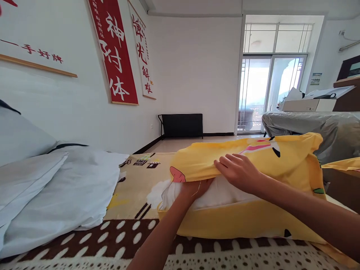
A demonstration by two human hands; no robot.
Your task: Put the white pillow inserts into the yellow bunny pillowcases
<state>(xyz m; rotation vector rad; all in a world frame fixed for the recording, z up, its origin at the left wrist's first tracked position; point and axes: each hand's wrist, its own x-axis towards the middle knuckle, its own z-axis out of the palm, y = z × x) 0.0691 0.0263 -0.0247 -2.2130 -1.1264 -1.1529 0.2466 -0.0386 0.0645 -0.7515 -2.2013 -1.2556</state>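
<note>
A yellow pillowcase [205,159] with printed cartoon shapes lies in front of me, its long opening facing my side. Inside the opening shows a white pillow [225,193], partly covered by the case. My right hand [234,168] has its fingers curled over the upper edge of the opening, gripping the yellow cloth. My left hand [201,188] reaches into the opening beneath that upper layer, resting against the white pillow. The cloth hides its fingers, so I cannot see whether they hold anything.
Underneath is a patterned blanket [132,206] in beige and brown. White bedding [70,187] lies at the left. A plastic-covered table [303,122] with an opened box [305,105] stands at the right rear. A folded black frame [182,125] leans at the far wall.
</note>
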